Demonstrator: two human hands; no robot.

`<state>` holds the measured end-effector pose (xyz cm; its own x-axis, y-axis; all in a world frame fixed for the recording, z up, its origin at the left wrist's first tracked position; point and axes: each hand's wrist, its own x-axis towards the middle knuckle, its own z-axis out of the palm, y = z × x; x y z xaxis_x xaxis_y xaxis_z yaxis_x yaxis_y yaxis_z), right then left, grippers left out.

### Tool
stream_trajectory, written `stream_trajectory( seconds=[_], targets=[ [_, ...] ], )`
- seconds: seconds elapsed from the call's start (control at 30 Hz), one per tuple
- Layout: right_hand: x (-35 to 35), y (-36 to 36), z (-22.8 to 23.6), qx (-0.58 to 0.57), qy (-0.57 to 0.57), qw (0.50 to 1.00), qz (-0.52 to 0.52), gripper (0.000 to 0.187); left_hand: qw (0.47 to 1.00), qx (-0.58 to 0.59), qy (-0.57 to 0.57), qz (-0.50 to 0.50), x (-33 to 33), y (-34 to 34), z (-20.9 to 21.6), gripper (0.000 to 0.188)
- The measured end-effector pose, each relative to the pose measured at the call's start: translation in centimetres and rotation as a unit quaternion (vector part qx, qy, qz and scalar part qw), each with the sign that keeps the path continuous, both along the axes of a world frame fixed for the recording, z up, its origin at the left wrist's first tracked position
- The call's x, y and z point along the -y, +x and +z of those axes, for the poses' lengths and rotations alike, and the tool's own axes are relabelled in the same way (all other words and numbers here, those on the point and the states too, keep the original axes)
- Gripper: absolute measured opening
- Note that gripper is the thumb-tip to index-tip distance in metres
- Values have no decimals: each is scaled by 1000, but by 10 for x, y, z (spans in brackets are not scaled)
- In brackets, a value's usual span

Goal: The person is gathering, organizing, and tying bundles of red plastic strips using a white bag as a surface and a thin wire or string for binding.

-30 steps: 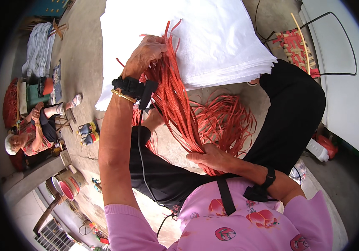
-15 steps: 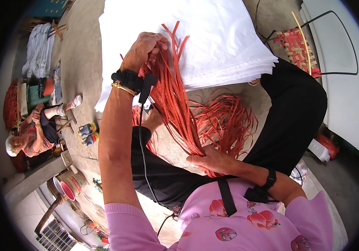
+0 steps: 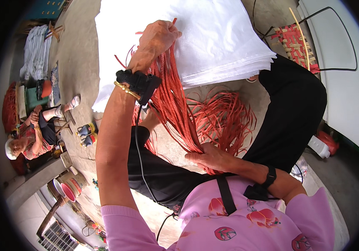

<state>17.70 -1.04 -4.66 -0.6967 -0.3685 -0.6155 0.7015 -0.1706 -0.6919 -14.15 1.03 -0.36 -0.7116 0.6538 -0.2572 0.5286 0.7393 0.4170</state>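
A long bundle of thin red strips (image 3: pixel 174 104) stretches between my two hands, over the near left edge of a stack of white sheets (image 3: pixel 221 46). My left hand (image 3: pixel 159 37) is closed on strips at the far end, above the sheets, with a few loose tips sticking out around it. Close to my lap, my right hand (image 3: pixel 211 157) wraps round the near end of the bundle, thumb on top. Beneath the stack's near edge, between my legs, lies a tangled heap of more red strips (image 3: pixel 227 119) on the floor.
A thin black cable (image 3: pixel 141 161) hangs from my left wrist. To the right stands a frame with red and beige weaving (image 3: pixel 293 44), near a white panel (image 3: pixel 338 100). At left are dark bottles (image 3: pixel 88 134), buckets (image 3: pixel 72 184) and a seated person (image 3: pixel 37 134).
My left hand has moved slightly up and to the right along the strips, its wrist turning, and now covers most of their tips. The right hand keeps its grip in nearly the same place.
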Motion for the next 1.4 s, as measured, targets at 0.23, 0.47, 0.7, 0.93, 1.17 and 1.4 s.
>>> stream_trajectory(
  seconds=[0.23, 0.47, 0.7, 0.93, 1.17, 1.4],
  targets=[
    [4, 2, -6, -19, 28, 999, 1, 62, 980, -180, -63, -50, 4, 1, -21, 21],
    [4, -1, -5, -17, 32, 999, 10, 63, 997, -64, -36, 22, 3, -12, -29, 16],
    [-5, -4, 9, -7, -24, 1000, -16, 37, 989, -90, 13, 118, -6, -41, -24, 15],
    [-5, -4, 11, 15, -71, 997, -37, 37, 974, -92, 167, 117, 1, -52, -32, 19],
    [-4, -2, 9, 7, -33, 998, -46, 45, 995, -56, 48, 66, 41, -29, 20, 16],
    [-3, -2, 7, -8, -26, 999, -44, 44, 994, -75, 31, -72, 38, -6, 12, 19]
  ],
)
